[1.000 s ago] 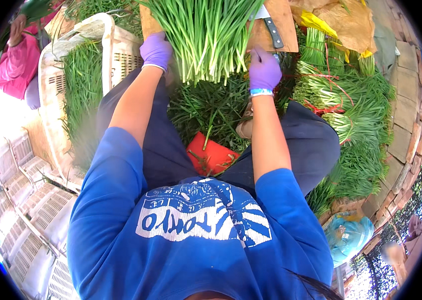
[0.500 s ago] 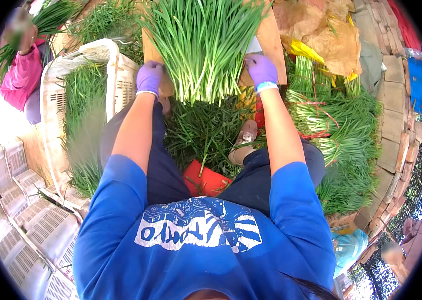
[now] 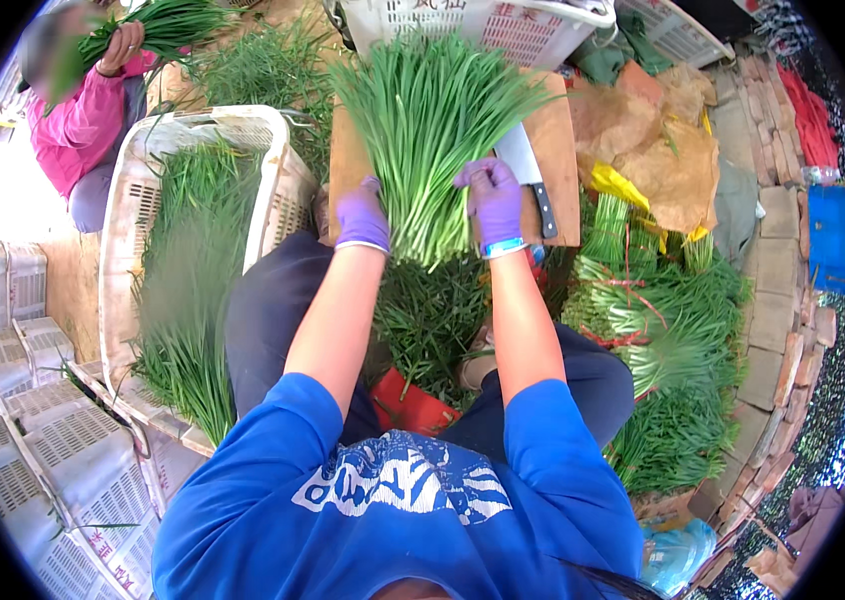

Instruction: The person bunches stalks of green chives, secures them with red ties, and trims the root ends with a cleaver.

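Observation:
A thick bunch of green garlic chives [image 3: 433,150] lies over a wooden board [image 3: 558,125], its pale cut ends toward me and its leaves fanned away. My left hand [image 3: 363,213], in a purple glove, is closed against the bunch's left side, with its fingers partly hidden. On the right side, my gloved right hand [image 3: 494,203] has its fingers bent in on the stalks. A cleaver [image 3: 523,165] with a black handle rests on the board, just beyond my right hand and partly under the leaves.
Left of my legs stands a white crate [image 3: 278,190] of loose chives. Tied chive bundles [image 3: 683,310] are piled at the right beside brown paper [image 3: 663,130]. Another white crate [image 3: 543,35] stands past the board. Trimmings [image 3: 423,320] cover the ground below. A person in pink [image 3: 78,145] holds chives, far left.
My hands have come closer together and squeezed the fanned-out bunch narrower. The cleaver now shows more fully. With the view shifted, the crate beyond the board has come into sight.

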The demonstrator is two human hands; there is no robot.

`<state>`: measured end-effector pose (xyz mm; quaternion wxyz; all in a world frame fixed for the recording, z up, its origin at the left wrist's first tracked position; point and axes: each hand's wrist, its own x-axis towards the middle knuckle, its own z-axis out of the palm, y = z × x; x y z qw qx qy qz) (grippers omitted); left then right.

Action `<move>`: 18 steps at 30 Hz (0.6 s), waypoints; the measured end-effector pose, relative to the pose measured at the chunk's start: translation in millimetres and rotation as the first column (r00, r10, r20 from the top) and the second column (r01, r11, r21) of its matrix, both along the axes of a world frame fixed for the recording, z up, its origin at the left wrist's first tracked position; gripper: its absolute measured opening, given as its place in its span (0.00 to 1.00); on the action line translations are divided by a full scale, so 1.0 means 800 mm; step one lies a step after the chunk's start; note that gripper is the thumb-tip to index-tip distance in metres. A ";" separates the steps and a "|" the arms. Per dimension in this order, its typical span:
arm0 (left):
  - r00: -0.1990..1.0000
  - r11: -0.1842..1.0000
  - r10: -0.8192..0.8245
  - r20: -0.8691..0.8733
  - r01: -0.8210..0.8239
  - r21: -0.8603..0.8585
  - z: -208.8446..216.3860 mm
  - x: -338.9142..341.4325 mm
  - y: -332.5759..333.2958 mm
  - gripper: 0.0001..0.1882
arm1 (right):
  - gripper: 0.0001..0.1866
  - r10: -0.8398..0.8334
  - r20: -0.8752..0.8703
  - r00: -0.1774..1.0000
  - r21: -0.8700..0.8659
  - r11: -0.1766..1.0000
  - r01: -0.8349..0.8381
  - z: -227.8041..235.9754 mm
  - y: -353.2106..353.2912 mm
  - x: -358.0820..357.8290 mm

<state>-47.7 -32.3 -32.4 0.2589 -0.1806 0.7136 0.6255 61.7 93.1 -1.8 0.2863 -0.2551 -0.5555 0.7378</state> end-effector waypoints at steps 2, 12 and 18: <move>0.964 0.972 -0.118 -0.239 0.063 -0.225 0.003 0.011 0.011 0.15 | 0.09 0.260 0.029 0.965 0.261 0.930 -0.258 0.008 -0.010 -0.011; 0.685 0.933 -0.238 -0.688 -0.034 -0.357 -0.007 0.051 0.019 0.10 | 0.17 0.201 0.719 0.666 0.506 0.505 -0.699 0.026 -0.030 -0.082; 0.871 0.971 -0.239 -0.430 0.226 -0.080 -0.022 0.014 -0.010 0.10 | 0.13 0.512 0.651 0.561 0.288 0.517 -0.806 0.012 -0.011 -0.086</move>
